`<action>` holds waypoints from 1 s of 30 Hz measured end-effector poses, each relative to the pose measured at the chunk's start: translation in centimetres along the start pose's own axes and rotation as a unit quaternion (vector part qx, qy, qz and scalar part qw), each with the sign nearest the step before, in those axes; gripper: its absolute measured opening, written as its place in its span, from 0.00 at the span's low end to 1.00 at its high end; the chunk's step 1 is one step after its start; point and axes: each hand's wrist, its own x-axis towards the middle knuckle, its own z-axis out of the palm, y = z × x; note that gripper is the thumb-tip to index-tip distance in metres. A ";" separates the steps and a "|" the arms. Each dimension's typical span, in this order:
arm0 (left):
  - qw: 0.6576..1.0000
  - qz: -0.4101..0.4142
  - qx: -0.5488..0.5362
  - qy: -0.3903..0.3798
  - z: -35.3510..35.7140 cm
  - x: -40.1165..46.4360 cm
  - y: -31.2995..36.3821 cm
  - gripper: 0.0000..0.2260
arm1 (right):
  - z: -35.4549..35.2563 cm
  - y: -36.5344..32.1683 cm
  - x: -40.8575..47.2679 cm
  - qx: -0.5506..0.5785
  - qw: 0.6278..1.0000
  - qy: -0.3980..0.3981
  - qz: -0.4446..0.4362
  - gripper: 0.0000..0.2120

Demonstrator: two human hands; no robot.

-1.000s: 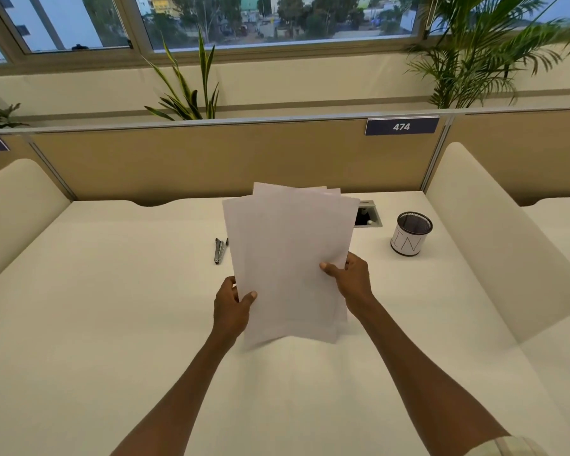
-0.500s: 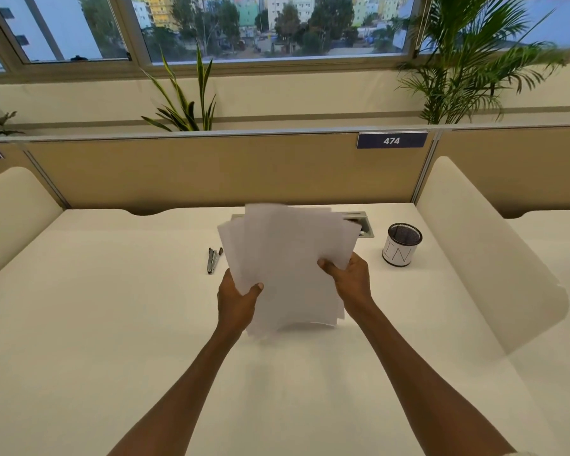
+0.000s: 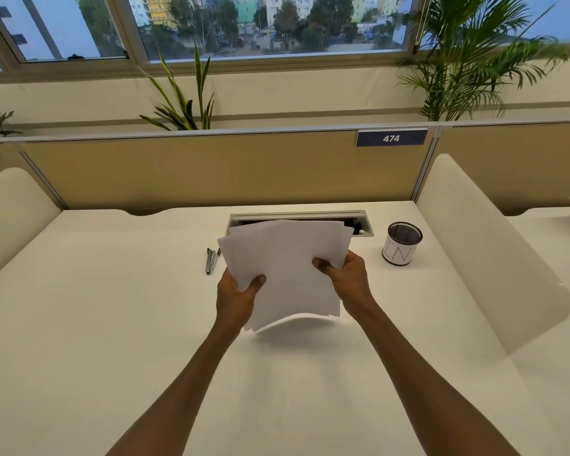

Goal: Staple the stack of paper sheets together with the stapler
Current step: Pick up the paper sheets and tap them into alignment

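Observation:
A loose stack of white paper sheets (image 3: 287, 264) is held above the white desk (image 3: 112, 324), its top edges fanned and uneven, its lower edge curling up clear of the surface. My left hand (image 3: 236, 299) grips the stack's left edge with the thumb on top. My right hand (image 3: 348, 279) grips the right edge the same way. A small metal stapler (image 3: 211, 261) lies flat on the desk just left of the sheets, apart from both hands.
A mesh pen cup (image 3: 402, 243) stands to the right of my right hand. A cable tray slot (image 3: 359, 222) runs behind the sheets. Cream side dividers (image 3: 481, 245) flank the desk, and a tan back partition (image 3: 211, 169) closes it off.
The sheets have tilted from nearly upright to leaning away and sunk lower toward the desk. Both hands kept their grip on the edges.

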 end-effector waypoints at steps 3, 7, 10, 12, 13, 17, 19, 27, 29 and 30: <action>1.000 0.014 0.001 0.006 -0.4 -0.1 0.6 0.27 | -0.1 -0.2 0.0 -0.009 1.000 -0.016 -0.008 0.21; 1.000 0.004 0.002 0.008 -0.8 0.0 0.5 0.28 | -0.1 0.2 -0.4 -0.013 1.000 -0.024 -0.004 0.25; 1.000 0.006 0.021 0.002 -0.6 -0.1 0.2 0.22 | 0.0 0.5 -0.7 -0.014 0.999 -0.027 -0.009 0.24; 1.000 0.002 0.028 0.002 -0.2 -0.2 0.2 0.17 | 0.3 0.4 -0.8 -0.017 0.999 -0.026 -0.018 0.20; 1.000 0.000 0.025 0.002 -0.1 -0.3 0.3 0.15 | 0.4 0.2 -0.9 -0.018 0.999 -0.021 -0.019 0.19; 1.000 0.006 -0.002 0.011 0.2 -0.7 1.4 0.17 | 0.5 -0.7 -0.8 -0.014 1.000 -0.010 -0.026 0.17; 1.000 0.016 -0.003 0.022 0.2 -0.7 1.9 0.18 | 0.3 -0.9 -0.6 -0.018 0.999 -0.010 -0.032 0.15; 0.999 -0.006 0.023 0.031 0.7 -0.6 1.6 0.13 | 0.2 -0.6 -0.8 -0.041 0.999 0.009 -0.012 0.23; 0.999 -0.003 0.036 0.038 1.0 -0.7 1.6 0.13 | 0.4 -0.6 -0.8 -0.037 0.999 0.010 -0.008 0.20; 0.998 -0.001 0.042 0.043 1.1 -0.7 1.8 0.13 | 0.4 -0.6 -0.7 -0.038 0.999 0.011 -0.005 0.20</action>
